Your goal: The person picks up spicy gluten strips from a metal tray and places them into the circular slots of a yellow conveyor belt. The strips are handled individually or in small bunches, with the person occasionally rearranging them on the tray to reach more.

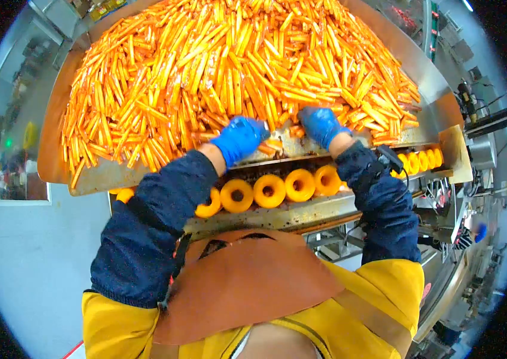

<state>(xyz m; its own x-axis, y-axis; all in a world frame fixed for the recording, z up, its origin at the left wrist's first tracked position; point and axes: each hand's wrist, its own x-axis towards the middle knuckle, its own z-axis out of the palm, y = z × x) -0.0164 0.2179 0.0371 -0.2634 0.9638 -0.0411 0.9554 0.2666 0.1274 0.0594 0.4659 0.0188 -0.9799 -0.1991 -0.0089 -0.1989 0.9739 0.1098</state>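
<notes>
Closest to the camera is a brown leather apron [247,287] worn over a yellow top, with dark blue sleeves reaching forward from it.

Biggest of all is the wide shiny metal tray [95,173], tilted and heaped with a pile of long thin orange sticks in shiny wrappers [229,60]. The sticks fill nearly the whole tray, right down to its near edge.

Just below that edge runs a row of round orange rings with holes in the middle [268,190]. They sit side by side in a metal channel, between the two arms, and more rings carry on to the right.

The left hand [238,139], in a blue rubber glove, rests at the near edge of the pile. Its fingers are curled down over a few sticks, but I cannot tell if it grips any.

The right hand [322,125], also in a blue glove, is just beside it, curled onto the sticks the same way. Whether it holds one is hidden too.
</notes>
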